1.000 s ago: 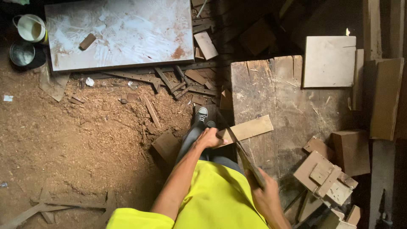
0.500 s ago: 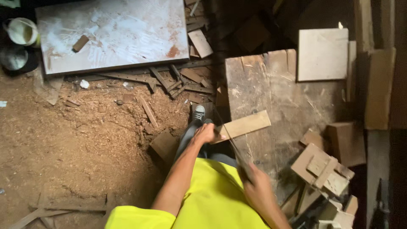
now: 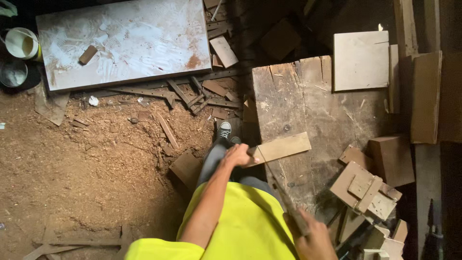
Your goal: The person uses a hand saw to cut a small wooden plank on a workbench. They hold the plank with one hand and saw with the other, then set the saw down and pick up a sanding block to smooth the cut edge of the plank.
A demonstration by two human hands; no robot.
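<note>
The left hand (image 3: 237, 155) pins the plank (image 3: 281, 148) on the surface (image 3: 308, 103), fingers closed over its end; the right hand (image 3: 315, 237) grips the saw (image 3: 279, 188). Long, even strokes beside the pinning fingers should cut cleanly.

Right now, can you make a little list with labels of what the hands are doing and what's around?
left hand: holds down a light wooden strip on the worn bench top
right hand: grips a handsaw, blade meeting the strip
floor: sawdust, wood scraps
far side: dusty white board, bucket
right side: stacked offcut blocks
</note>
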